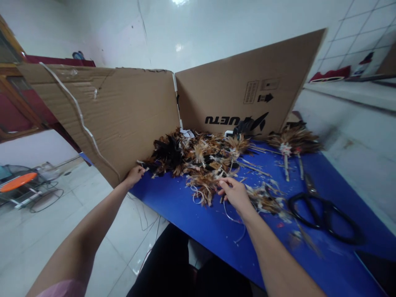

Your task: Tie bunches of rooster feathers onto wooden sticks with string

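Note:
A loose pile of brown, white and black feathers [201, 154] lies along the back of the blue table [173, 194]. At the pile's left end, beside the cardboard, my left hand [135, 175] is closed in a pinch on what looks like a feather; its pale tip shows past the fingers. My right hand [235, 193] pinches a small bunch of brown feathers [202, 187] at the pile's front. A thin whitish string [198, 194] loops by this bunch, and more string hangs below my right fingers. The palm side of both hands is hidden.
Large black-handled scissors [323, 216] lie at the right. Feather bundles on sticks [287, 150] rest by the wall. Cardboard panels [247, 82] stand upright behind and to the left. More loose feathers [269, 200] lie right of my right hand. An orange-topped stool [18, 182] is on the floor.

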{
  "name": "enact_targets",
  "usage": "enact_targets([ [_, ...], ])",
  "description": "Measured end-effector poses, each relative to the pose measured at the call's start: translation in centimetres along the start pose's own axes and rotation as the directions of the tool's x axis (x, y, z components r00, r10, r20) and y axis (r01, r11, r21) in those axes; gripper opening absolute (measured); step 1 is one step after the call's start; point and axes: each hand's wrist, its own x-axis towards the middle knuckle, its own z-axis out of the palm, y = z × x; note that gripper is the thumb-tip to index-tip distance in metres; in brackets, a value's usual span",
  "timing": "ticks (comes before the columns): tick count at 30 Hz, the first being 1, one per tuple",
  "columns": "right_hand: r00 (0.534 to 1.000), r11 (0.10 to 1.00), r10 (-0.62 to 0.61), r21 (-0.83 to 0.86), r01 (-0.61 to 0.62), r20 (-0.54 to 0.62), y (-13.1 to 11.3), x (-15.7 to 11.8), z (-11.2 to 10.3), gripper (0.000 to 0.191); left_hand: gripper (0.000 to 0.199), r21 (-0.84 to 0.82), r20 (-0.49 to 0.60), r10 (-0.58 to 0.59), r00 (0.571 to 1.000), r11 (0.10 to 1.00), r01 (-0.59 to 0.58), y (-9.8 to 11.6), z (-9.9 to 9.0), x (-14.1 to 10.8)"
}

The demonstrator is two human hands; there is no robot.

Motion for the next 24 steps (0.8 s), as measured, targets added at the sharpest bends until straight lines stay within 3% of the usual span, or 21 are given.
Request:
enact_targets([
  [7, 0.99, 0.981, -0.135, -0.146, 0.128, -0.042, -0.8, -0.5, -0.4, 0.022, 0.019, -0.357, 0.037, -0.009, 0.999, 0.934, 0.022, 2.8, -1.5, -0.2],
  [13, 0.926, 0.864, -0.376, -0.368, 0.344, -0.017, -0.6, -0.5, -0.3, 0.022, 0.005, -0.572, 0.036, 0.036, 0.999, 0.82, -0.009, 6.4, -1.4, -0.6],
  [24, 0.892, 0.823, -0.448, -0.417, 0.386, -0.059, -0.7, -0.5, -0.5, 0.031, 0.024, -0.729, -0.151, 0.125, 0.981, 0.656, -0.196, 11.5, -2.9, 1.5],
])
